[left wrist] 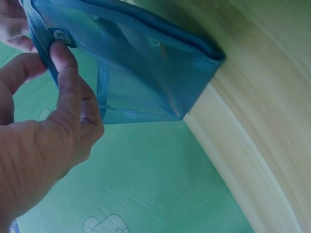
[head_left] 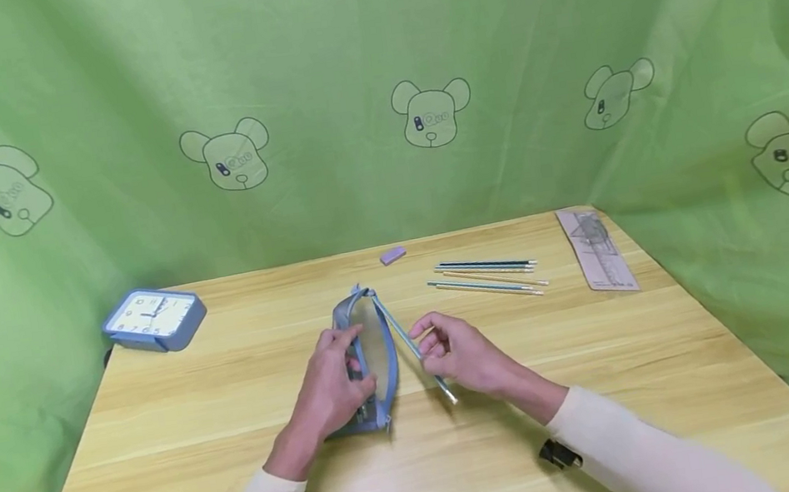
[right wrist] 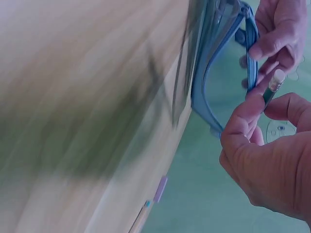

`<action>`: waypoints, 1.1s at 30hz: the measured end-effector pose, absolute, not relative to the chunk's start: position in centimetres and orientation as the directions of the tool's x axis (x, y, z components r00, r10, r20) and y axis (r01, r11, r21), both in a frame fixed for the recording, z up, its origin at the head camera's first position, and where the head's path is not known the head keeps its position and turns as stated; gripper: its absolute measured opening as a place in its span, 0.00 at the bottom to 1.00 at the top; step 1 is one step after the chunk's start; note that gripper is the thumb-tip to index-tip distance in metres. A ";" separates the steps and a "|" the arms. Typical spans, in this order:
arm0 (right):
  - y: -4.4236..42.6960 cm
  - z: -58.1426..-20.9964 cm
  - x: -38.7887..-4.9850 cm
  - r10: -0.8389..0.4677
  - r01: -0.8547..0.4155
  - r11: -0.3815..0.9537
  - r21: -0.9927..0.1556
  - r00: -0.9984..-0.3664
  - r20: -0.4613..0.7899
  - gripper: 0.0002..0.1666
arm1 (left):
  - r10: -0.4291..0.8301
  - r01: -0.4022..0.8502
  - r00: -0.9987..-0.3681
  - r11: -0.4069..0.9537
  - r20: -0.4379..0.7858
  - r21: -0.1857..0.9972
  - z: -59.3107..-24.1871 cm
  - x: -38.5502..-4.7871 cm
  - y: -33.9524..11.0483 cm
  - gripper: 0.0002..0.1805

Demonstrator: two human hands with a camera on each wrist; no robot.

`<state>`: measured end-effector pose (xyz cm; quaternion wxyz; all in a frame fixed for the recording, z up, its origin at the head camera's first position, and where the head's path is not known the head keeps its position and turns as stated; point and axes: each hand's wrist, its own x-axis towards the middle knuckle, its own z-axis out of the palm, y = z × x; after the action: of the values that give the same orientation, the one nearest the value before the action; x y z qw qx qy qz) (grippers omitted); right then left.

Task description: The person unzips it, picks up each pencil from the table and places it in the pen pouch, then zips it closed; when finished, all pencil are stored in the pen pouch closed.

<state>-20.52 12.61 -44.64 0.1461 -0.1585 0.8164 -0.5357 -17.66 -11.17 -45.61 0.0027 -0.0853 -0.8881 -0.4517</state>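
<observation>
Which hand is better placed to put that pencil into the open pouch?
Probably the right hand: it pinches the pencil, whose far end appears at the far end of the opening of the pouch. The left hand is occupied gripping the pouch's left rim.

Head view, clock directions from table centre: blue, rounded-rectangular plastic clock with white face and dark numerals at 10 — face up, near the table's left edge. Small purple block eraser at 12, close to the back edge. Flat pale-mauve rectangular packet at 2, contents too blurred to read. Light wood-grain table under all three — green fabric curtain with outlined bear heads from 9 through 12 to 3.
</observation>
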 end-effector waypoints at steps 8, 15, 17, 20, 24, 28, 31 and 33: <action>10.2 -45.2 -21.1 -0.351 -0.054 0.388 -0.920 -0.932 -0.093 0.24 | 0.159 0.171 -0.983 0.577 0.096 0.799 -45.7 -17.7 -10.9 0.44; 8.0 -45.5 -21.3 -0.313 -0.036 0.412 -0.910 -0.944 -0.104 0.21 | 0.169 0.181 -0.981 0.577 0.100 0.797 -45.8 -17.6 -10.7 0.43; 7.5 -45.3 -21.2 -0.319 -0.039 0.411 -0.911 -0.942 -0.103 0.20 | 0.166 0.183 -0.981 0.578 0.105 0.795 -45.8 -17.6 -10.7 0.43; 7.0 -44.9 -20.9 -0.325 -0.036 0.411 -0.911 -0.939 -0.109 0.19 | 0.164 0.186 -0.980 0.578 0.110 0.795 -45.8 -17.7 -10.7 0.43; 6.5 -44.8 -20.8 -0.304 -0.014 0.423 -0.906 -0.944 -0.127 0.16 | 0.163 0.185 -0.980 0.571 0.110 0.800 -45.6 -17.7 -10.7 0.43; 6.0 -45.3 -21.2 -0.264 -0.004 0.429 -0.903 -0.957 -0.121 0.14 | 0.159 0.169 -0.983 0.557 0.095 0.813 -45.5 -17.6 -10.6 0.44; 5.5 -45.7 -21.3 -0.254 -0.021 0.435 -0.900 -0.962 -0.100 0.12 | 0.149 0.158 -0.985 0.555 0.089 0.817 -45.6 -17.6 -10.7 0.44; 5.3 -45.9 -21.2 -0.256 -0.042 0.442 -0.896 -0.963 -0.081 0.10 | 0.141 0.152 -0.986 0.551 0.089 0.820 -45.6 -17.7 -10.7 0.44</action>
<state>-21.22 5.28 -45.93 0.1027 -0.0884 0.8428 -0.5210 -17.65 -10.69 -45.62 0.0062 -0.0832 -0.8806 -0.4664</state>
